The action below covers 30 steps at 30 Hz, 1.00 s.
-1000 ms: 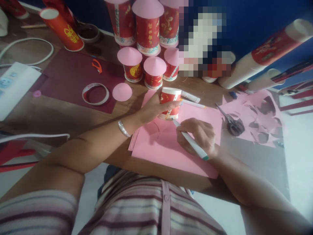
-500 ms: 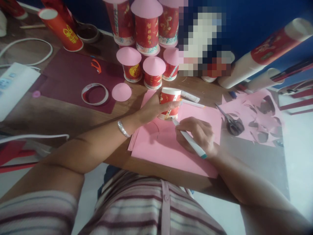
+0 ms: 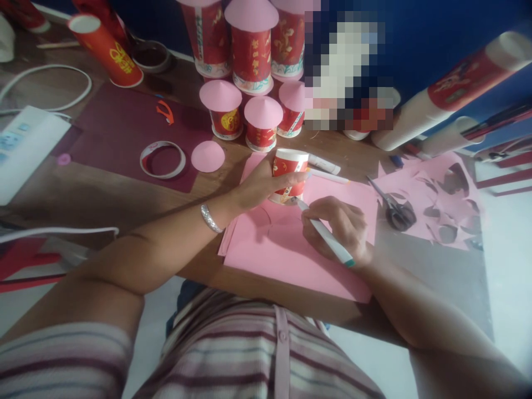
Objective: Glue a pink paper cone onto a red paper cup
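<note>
1. Our left hand (image 3: 266,180) is closed around the red paper cup (image 3: 288,165), keeping its thumb across the front; the cup stays roughly upright over the pink sheets (image 3: 270,255) on the tabletop (image 3: 199,257).
2. Our right hand (image 3: 338,224) grips the white marker (image 3: 330,241), its green end pointing back toward us.
3. Compared with half a second ago, that hand and the tip sit slightly higher and farther right, while the cup holds nearly the same place in our grip.
4. We judge this a small stroke or repositioning along the cup's pale lower band, so the marking seems under way; we cannot tell whether the tip touches.
</note>
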Each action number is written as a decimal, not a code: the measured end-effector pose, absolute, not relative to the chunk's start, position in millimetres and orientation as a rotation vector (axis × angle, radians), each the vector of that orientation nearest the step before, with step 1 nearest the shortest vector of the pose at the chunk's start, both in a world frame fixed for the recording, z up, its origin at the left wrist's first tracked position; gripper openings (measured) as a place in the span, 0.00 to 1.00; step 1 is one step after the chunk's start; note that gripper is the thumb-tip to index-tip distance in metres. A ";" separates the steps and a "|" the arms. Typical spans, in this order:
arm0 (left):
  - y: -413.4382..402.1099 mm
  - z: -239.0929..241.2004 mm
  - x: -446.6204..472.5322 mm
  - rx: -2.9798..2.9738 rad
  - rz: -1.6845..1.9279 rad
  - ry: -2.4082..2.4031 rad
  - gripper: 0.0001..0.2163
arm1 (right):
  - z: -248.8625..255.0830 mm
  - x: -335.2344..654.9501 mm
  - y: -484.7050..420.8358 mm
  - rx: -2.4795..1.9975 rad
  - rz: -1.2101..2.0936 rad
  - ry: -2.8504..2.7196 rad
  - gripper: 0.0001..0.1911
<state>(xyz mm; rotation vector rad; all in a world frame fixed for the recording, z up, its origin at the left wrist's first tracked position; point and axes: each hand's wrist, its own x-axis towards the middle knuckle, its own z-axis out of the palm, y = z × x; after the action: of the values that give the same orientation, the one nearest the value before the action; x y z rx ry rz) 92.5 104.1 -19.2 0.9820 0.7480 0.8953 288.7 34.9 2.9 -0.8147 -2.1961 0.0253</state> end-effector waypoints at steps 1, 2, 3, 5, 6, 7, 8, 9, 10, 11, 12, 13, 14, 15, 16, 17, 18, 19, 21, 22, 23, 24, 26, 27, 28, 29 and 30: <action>104.0 -19.2 92.5 0.982 0.892 0.751 0.23 | 3.0 288.5 34.9 -0.814 0.025 -2.196 0.10; 104.0 -19.1 92.5 0.984 0.892 0.754 0.23 | 3.1 288.3 34.9 -0.808 0.025 -2.197 0.10; 104.0 -19.2 92.5 0.988 0.895 0.754 0.22 | 3.4 288.2 35.0 -0.804 0.025 -2.197 0.10; 104.0 -19.6 92.6 0.999 0.903 0.752 0.22 | 3.8 287.8 34.9 -0.795 0.028 -2.194 0.10; 104.1 -19.8 92.6 1.004 0.910 0.749 0.22 | 4.1 287.7 34.7 -0.793 0.032 -2.194 0.11; 104.1 -19.8 92.6 1.006 0.913 0.746 0.21 | 4.2 287.6 34.6 -0.794 0.036 -2.195 0.11; 104.1 -19.7 92.6 1.004 0.911 0.745 0.21 | 4.4 287.5 34.4 -0.795 0.040 -2.198 0.11; 104.0 -19.5 92.6 1.000 0.908 0.745 0.21 | 4.4 287.4 34.3 -0.796 0.041 -2.200 0.10; 103.9 -19.0 92.6 0.994 0.905 0.743 0.21 | 4.4 287.3 34.1 -0.797 0.040 -2.203 0.10; 103.8 -18.5 92.6 0.989 0.902 0.740 0.21 | 4.4 287.2 34.0 -0.800 0.036 -2.204 0.10; 103.7 -18.0 92.5 0.986 0.896 0.738 0.21 | 4.3 286.9 34.0 -0.800 0.033 -2.203 0.10; 103.6 -17.6 92.5 0.984 0.893 0.736 0.21 | 4.2 286.6 33.9 -0.798 0.031 -2.201 0.10; 103.7 -17.4 92.5 0.985 0.895 0.733 0.21 | 4.0 286.3 33.9 -0.796 0.031 -2.200 0.10; 103.7 -17.4 92.6 0.985 0.895 0.731 0.21 | 3.8 286.0 33.8 -0.795 0.031 -2.198 0.10; 103.8 -17.7 92.6 0.987 0.896 0.731 0.21 | 3.7 285.8 33.7 -0.794 0.030 -2.195 0.10; 104.0 -18.2 92.8 0.991 0.900 0.731 0.21 | 3.6 285.7 33.7 -0.796 0.029 -2.193 0.10; 104.2 -18.9 92.9 0.998 0.908 0.729 0.21 | 3.5 285.7 33.7 -0.797 0.029 -2.194 0.10; 104.3 -19.6 93.0 1.003 0.917 0.726 0.21 | 3.4 285.9 33.7 -0.798 0.027 -2.195 0.10; 104.5 -20.8 93.1 1.005 0.930 0.724 0.21 | 3.5 286.5 33.8 -0.790 0.024 -2.202 0.10; 104.5 -21.3 93.0 1.005 0.934 0.722 0.21 | 3.5 286.8 34.0 -0.789 0.023 -2.204 0.10; 104.5 -21.6 92.9 1.004 0.936 0.721 0.22 | 3.5 287.2 34.1 -0.791 0.021 -2.205 0.10; 104.5 -21.8 92.8 1.002 0.938 0.721 0.21 | 3.6 287.5 34.3 -0.795 0.022 -2.204 0.10; 104.5 -22.1 92.4 1.000 0.937 0.722 0.21 | 3.7 287.9 34.5 -0.800 0.027 -2.203 0.10; 104.5 -22.2 92.2 1.000 0.937 0.722 0.21 | 3.8 288.0 34.6 -0.802 0.029 -2.204 0.10; 104.6 -22.3 92.1 1.000 0.937 0.721 0.21 | 3.9 288.0 34.6 -0.799 0.030 -2.206 0.10; 104.7 -22.5 92.0 1.001 0.939 0.718 0.21 | 4.1 288.0 34.5 -0.796 0.030 -2.209 0.10; 104.8 -22.7 91.9 1.003 0.940 0.714 0.21 | 4.3 287.9 34.4 -0.795 0.031 -2.210 0.10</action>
<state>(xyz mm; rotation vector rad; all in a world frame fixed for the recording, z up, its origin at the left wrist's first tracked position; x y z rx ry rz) 91.9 104.8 -22.7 1.0033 0.7137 0.9399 287.9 34.4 4.3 -0.7949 -2.2098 0.0314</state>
